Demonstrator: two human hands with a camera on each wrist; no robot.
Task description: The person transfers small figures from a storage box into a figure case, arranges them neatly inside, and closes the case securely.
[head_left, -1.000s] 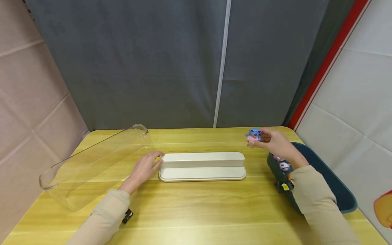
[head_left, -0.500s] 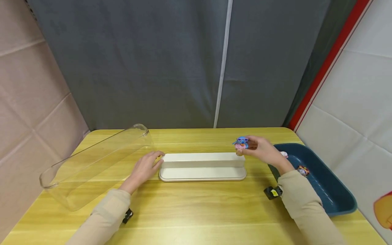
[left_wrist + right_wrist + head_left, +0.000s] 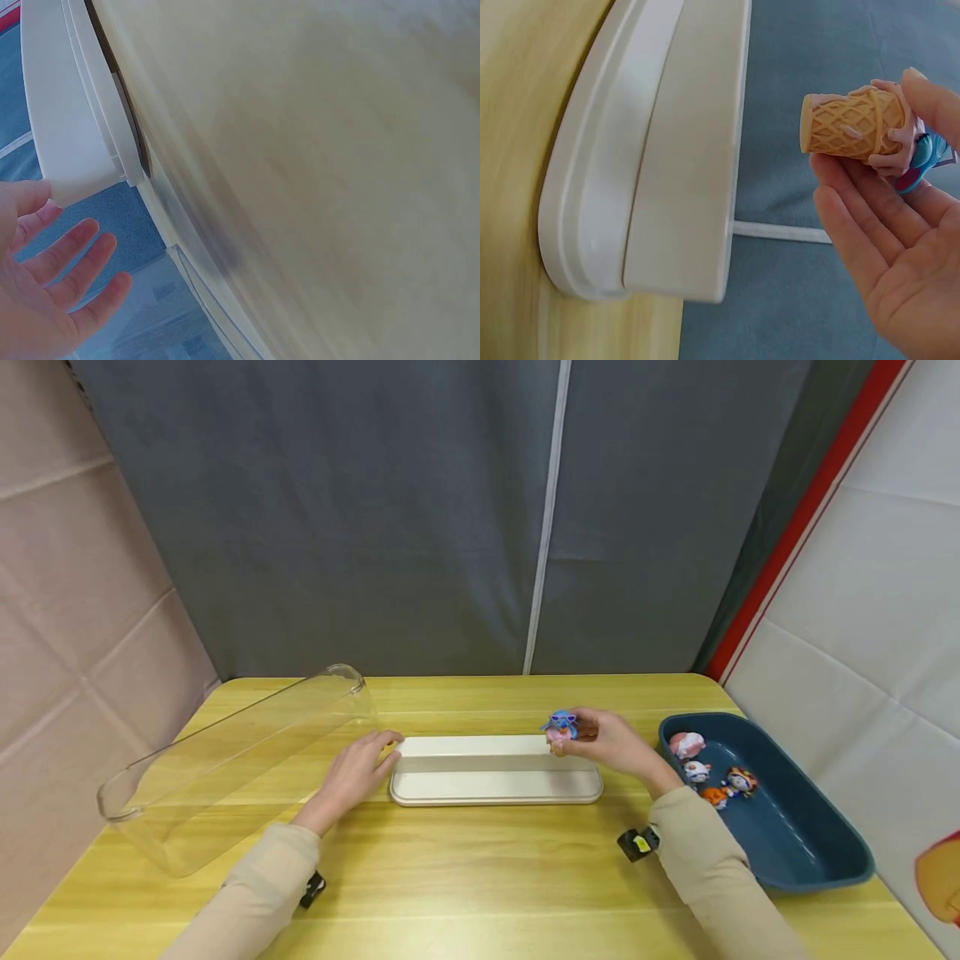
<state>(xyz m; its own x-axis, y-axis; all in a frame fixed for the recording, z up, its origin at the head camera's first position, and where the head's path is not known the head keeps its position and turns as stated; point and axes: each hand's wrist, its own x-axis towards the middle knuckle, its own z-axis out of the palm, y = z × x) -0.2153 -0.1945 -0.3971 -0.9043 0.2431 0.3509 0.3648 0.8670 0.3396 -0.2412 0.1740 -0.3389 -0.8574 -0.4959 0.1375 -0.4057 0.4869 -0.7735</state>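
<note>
My right hand pinches a small figurine between thumb and fingers. The head view shows its blue top with purple sunglasses and pink front; from the right wrist, its waffle-cone base faces the stand. It is held above the right part of a white two-step display stand, apart from it in the right wrist view. At the stand's left end, my left hand rests with thumb and index fingertips at the corner. Its other fingers spread loosely, holding nothing.
A clear plastic cover lies slantwise on the wooden table at left. To the right stands a dark blue bin with several figurines inside. A grey curtain hangs behind the table.
My right hand has carried the figurine leftward and down, from beside the bin to over the stand. More of the bin's contents now show. The left hand stays in place.
</note>
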